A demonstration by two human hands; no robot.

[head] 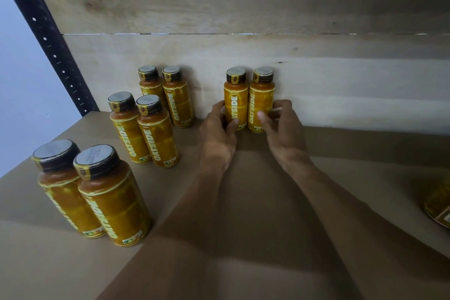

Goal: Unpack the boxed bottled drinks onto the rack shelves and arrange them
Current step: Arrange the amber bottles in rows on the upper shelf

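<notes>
The left hand [216,134] curls round the left bottle [235,98] and the right hand [283,129] pinches the right bottle [261,95]; both stand upright, touching, at the rear of the shelf [365,151] against the wooden back panel [328,75], other bottles [157,131] paired to their left

The nearest bottle [114,204], lower left of the frame, is deep amber-orange with a yellow-edged label and white OATSIDE lettering running up it. Its cap [97,165] is black, banded in yellow, with a dull silver-grey top. The left centre bottle [235,102] and right centre bottle [261,101] carry the same pattern in a brighter gold. The shelf board [377,153] is plain tan-brown. The back panel [341,80] is pale wood with faint grain and dark knots. At upper left the rack upright [46,39] is black, dotted with pale holes, against a bluish-white wall [22,105].
</notes>
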